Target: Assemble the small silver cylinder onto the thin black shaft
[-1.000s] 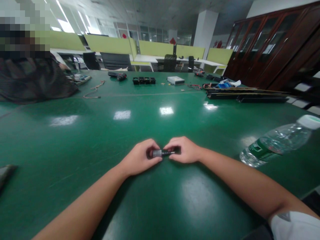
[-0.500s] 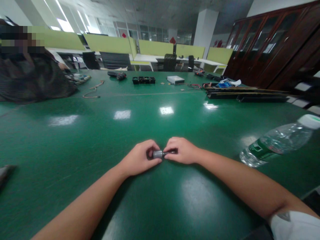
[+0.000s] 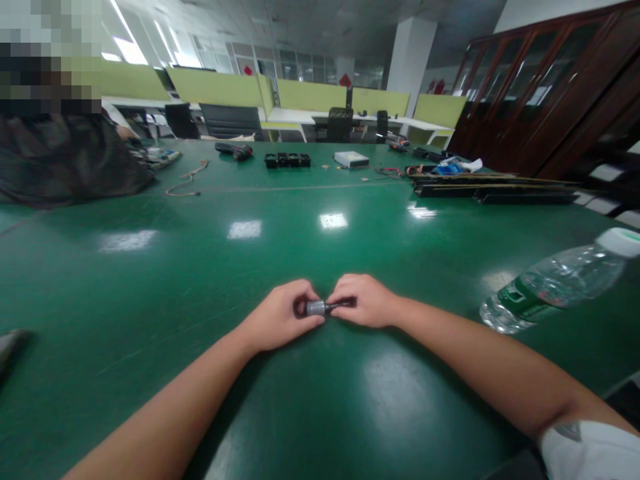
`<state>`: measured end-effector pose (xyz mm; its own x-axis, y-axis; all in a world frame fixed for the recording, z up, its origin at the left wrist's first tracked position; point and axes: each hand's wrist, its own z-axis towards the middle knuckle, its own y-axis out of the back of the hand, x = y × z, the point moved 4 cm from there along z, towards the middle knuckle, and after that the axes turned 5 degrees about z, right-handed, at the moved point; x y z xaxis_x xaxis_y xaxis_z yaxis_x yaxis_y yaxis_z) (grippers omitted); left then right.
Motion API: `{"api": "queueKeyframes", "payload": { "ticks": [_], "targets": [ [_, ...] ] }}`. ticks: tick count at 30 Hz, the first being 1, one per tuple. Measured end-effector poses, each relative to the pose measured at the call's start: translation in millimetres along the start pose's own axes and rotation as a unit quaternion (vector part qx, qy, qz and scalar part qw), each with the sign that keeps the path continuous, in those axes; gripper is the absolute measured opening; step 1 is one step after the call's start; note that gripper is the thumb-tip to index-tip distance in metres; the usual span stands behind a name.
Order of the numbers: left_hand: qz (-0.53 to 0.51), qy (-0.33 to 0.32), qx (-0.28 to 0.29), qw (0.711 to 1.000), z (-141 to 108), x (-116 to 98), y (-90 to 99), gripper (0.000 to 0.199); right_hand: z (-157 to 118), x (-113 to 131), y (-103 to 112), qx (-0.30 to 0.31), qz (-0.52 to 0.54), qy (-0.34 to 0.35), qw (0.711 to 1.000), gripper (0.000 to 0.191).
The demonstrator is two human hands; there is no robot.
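Between my two hands, low over the green table (image 3: 280,247), lies a small grey metallic cylinder (image 3: 315,308) with a thin dark shaft (image 3: 336,305) running to its right. My left hand (image 3: 283,317) is closed round the cylinder, thumb below and fingers above. My right hand (image 3: 365,301) pinches the dark shaft, its far end partly hidden in the fingers. The fingertips of the two hands are close together, with a small gap between them.
A clear plastic bottle (image 3: 560,283) leans at the right. Black metal rails (image 3: 520,193), a white box (image 3: 351,159), black blocks (image 3: 287,160), a dark tool (image 3: 234,151) and a cord (image 3: 185,183) lie at the back. A dark bag (image 3: 65,157) sits at the left.
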<state>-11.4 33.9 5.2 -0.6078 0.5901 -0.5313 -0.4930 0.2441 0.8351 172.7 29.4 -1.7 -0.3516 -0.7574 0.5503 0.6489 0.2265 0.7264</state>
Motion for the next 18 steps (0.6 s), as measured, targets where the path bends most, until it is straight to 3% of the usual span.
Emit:
{"api": "queueKeyframes", "payload": {
  "ticks": [18],
  "targets": [
    [-0.001, 0.002, 0.004, 1.000, 0.4, -2.6, 1.1, 0.019, -1.8, -3.5, 5.1, -0.009, 0.010, 0.001, 1.000, 0.014]
  ]
}}
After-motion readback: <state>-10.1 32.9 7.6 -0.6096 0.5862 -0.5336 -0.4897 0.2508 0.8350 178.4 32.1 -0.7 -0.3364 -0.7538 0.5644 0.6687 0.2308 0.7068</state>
